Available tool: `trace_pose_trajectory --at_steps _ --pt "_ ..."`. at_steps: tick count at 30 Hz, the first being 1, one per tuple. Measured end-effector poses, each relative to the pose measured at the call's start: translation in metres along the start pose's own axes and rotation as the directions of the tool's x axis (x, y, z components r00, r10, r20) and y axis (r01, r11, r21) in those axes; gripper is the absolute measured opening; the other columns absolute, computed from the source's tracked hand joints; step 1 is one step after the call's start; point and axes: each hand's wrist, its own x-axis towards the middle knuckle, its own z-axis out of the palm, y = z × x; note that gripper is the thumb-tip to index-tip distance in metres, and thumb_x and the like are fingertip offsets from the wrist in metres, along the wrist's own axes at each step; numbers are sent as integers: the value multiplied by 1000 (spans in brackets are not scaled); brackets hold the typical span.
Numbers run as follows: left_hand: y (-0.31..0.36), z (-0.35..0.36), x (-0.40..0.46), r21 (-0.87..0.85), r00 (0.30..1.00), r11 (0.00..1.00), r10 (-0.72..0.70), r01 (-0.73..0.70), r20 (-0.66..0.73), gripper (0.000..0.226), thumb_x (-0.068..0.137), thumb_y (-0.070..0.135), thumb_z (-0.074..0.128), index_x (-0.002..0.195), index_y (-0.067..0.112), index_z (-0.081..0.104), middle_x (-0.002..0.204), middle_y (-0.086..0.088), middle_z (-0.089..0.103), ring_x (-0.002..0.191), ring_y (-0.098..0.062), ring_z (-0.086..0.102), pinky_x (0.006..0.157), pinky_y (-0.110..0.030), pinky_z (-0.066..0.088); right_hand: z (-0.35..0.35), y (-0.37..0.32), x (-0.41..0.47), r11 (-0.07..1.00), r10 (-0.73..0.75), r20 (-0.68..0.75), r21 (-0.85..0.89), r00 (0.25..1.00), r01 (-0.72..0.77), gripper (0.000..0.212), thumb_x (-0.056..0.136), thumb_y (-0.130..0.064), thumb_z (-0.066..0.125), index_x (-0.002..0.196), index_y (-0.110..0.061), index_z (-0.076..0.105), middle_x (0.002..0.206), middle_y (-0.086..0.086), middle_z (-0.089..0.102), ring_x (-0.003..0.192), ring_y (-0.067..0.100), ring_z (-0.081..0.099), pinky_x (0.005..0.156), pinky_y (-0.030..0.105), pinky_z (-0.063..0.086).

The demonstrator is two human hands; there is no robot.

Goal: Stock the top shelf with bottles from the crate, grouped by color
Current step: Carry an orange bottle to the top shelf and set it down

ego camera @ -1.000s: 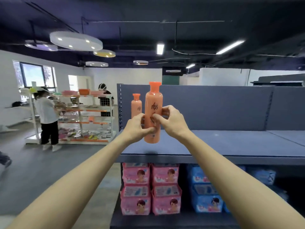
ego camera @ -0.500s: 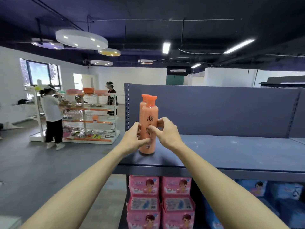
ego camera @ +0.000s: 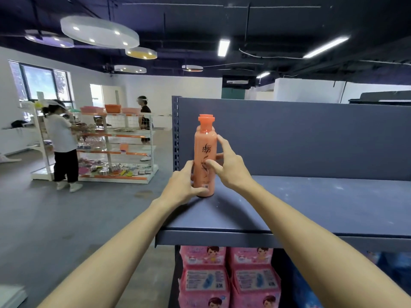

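Bright, even indoor light comes from ceiling tube lights (ego camera: pixel 223 48) and round lamps (ego camera: pixel 99 31), plus a daylit window (ego camera: pixel 40 82) at far left. The ceiling stays dark. Soft shadows lie on the shelf (ego camera: pixel 311 203). Wide-angle distortion bends the edges; the near forearms look stretched and slightly soft.

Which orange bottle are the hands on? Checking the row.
The front orange bottle, label facing the camera; the second orange bottle stands hidden behind, only its cap edge showing.
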Motion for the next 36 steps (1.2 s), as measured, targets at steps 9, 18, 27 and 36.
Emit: trace_pose_trajectory --at_steps 9,18,27,36 --pt "-14 9 30 160 995 983 -96 93 8 60 63 46 83 102 16 49 100 -5 67 86 -22 66 77 -41 56 6 9 23 996 58 37 -73 998 -55 43 98 -22 59 137 -15 42 122 4 66 101 19 63 86 32 50" --pt "-9 14 50 291 991 948 -135 125 14 60 66 43 83 103 9 49 101 -12 61 90 -31 61 66 -36 46 5 9 44 932 102 77 -355 992 -69 25 101 -28 54 109 -9 40 109 15 63 90 32 62 78 45 52" --pt "-6 12 53 331 988 934 -150 131 32 62 68 43 83 106 8 49 101 -10 57 88 -28 58 63 -33 43 2 8 52 912 130 109 -404 985 -76 29 100 -31 56 103 -9 38 101 13 58 77 27 55 61 37 42" --pt "-5 10 51 299 986 944 -160 141 41 61 67 43 83 104 10 49 100 -10 60 83 -26 56 62 -32 42 2 7 50 918 124 98 -390 987 -77 29 99 -30 57 102 -9 37 102 15 59 81 30 57 66 39 46"
